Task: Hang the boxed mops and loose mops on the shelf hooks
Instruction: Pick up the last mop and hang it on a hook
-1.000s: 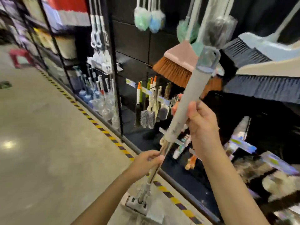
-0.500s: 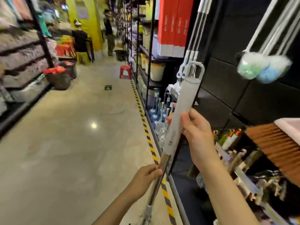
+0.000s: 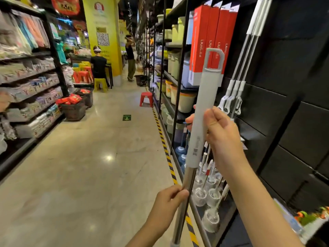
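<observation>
Got the loose mop (image 3: 201, 125) upright in front of me, loop end up so it can catch a hook. Right hand (image 3: 220, 132) is wrapped round the grey grip, left hand (image 3: 169, 200) pinching the steel pole lower down to steady it. Hung mops (image 3: 238, 86) just beside.

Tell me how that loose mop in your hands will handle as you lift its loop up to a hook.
The mop likely stays stiff: its pole runs straight between the right hand and the left hand. The bare metal lower section may be slippery. Being long, it probably swings unless both hands steady it.
</observation>
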